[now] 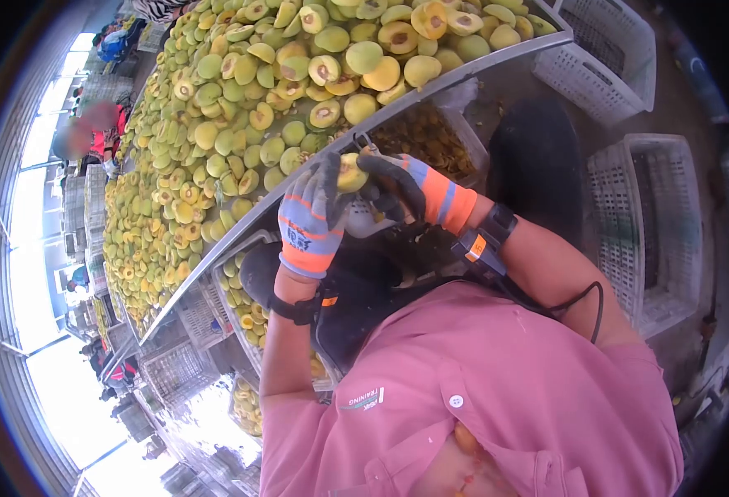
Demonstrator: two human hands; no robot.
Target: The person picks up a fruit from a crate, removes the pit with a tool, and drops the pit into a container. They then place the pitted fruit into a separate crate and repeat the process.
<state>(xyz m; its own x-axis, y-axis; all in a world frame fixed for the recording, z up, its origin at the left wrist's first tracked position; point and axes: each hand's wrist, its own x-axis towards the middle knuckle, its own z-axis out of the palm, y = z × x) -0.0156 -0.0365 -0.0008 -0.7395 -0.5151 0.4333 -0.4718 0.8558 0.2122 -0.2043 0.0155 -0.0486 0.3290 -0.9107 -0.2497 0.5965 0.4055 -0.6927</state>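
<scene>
A yellow-green peach half (pixel 350 174) is pinched in the dark fingertips of my left hand (pixel 308 217), which wears an orange and grey-blue glove. My right hand (pixel 425 189), gloved the same way, has its fingers curled right at the fruit's other side. A small metal loop (pixel 363 139) shows by those fingertips; what the right hand grips, I cannot tell. Both hands are in front of the metal rim (pixel 240 240) of a large table heaped with cut peaches (pixel 298 62), several showing brown pits or hollows.
Below the rim, brownish scraps (pixel 426 141) lie in a container. A white crate (pixel 600 62) stands at the upper right, another crate (pixel 650 224) at the right. Peaches fill a crate (pixel 248 311) by my left leg. A person in red (pixel 103 137) is across the table.
</scene>
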